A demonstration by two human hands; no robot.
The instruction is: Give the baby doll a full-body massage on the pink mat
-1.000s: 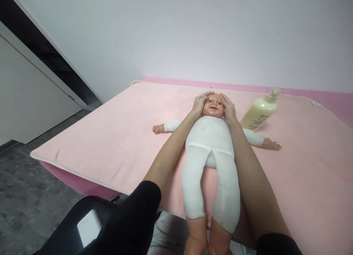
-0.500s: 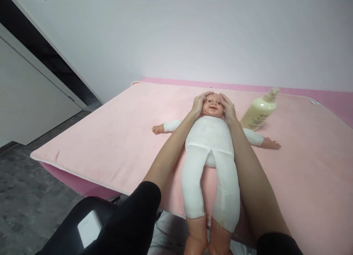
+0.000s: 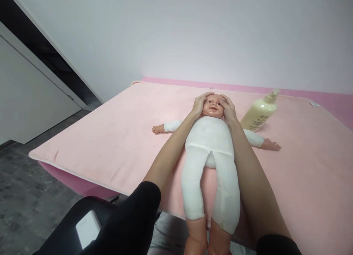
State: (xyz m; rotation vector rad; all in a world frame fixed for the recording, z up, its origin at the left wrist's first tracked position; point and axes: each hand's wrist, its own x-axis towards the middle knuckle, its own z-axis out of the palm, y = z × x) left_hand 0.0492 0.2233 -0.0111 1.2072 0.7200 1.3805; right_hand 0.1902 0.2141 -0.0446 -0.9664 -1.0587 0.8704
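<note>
A baby doll (image 3: 209, 135) with a white cloth body lies on its back, its bare feet toward me. My left hand (image 3: 199, 103) cups one side of the doll's head, fingers curving up over the temple to the forehead. On the opposite side my right hand (image 3: 228, 107) presses the same way, its fingertips beside the doll's eye and brow. Both palms are turned inward and partly hidden. The doll's arms stretch out sideways past my forearms. Just beyond my right hand, a pale yellow pump bottle (image 3: 259, 113) stands on the pink mat (image 3: 116, 126).
The mat covers a pink table (image 3: 79, 181) set against a white wall (image 3: 209, 38). At my lower left, a small white box-like object (image 3: 88, 229) rests on a black surface. Grey floor (image 3: 35, 196) and a white door panel (image 3: 33, 89) are at the left.
My right fingertips have shifted slightly on the doll's forehead, a touch lower and nearer the eye. My left hand, the doll and the bottle look the same; the camera view has moved a little.
</note>
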